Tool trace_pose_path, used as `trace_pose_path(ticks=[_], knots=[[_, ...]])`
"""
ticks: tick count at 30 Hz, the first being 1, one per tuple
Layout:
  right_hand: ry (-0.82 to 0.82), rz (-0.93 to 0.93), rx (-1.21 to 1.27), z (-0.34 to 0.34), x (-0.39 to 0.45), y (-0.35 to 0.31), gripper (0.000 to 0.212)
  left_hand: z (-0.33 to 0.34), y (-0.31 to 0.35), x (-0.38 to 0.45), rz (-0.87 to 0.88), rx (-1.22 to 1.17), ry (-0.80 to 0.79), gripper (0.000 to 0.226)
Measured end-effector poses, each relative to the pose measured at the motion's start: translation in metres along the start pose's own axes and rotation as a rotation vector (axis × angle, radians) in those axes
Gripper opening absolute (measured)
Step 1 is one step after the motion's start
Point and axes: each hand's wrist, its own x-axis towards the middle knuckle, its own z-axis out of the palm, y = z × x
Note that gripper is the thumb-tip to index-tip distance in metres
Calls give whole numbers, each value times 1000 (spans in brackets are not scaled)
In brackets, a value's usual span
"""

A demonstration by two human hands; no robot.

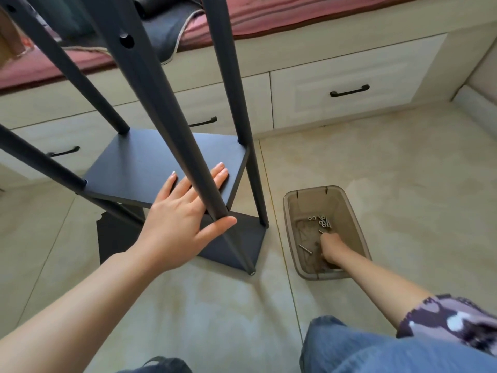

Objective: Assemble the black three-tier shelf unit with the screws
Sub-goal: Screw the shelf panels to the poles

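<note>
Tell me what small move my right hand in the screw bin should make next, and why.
Probably close the fingers on one screw and lift it out. The right hand is already down in the brown bin among the loose screws, while the left hand rests flat against the shelf board and front post, steadying the frame.

Floor: pale beige tiles, glossy, thin grout lines, some brownish mottling. Along the far side runs a cream platform bed base with panelled drawers, each with a dark bar handle. On top lies a red-pink mattress pad, with a dark grey cloth with a braided edge bunched on it. At the right edge, a cream wall with a pale skirting strip. Light is soft and even, daylight-like.
</note>
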Motion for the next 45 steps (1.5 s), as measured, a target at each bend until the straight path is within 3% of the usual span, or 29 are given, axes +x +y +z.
trace_pose_path(ticks=[9,16,20,23,37,45], knots=[[123,-88,-73,-22,-21,-16,13,-2,2,3,-13,-11,-38,71],[353,-324,416,-44,-98,-64,6,-1,4,5,-20,-7,-70,78],[258,-394,865,-51,-145,-110,5,-3,8,7,-48,11,-96,82],[168,-383,1064,-48,-159,-143,9,-4,10,7,-43,15,-96,79],[128,-373,1277,-34,-150,-192,21,-8,19,3,-75,-31,-18,77],[130,-477,1223,-71,-171,-210,19,-34,10,0,-228,-189,100,83]])
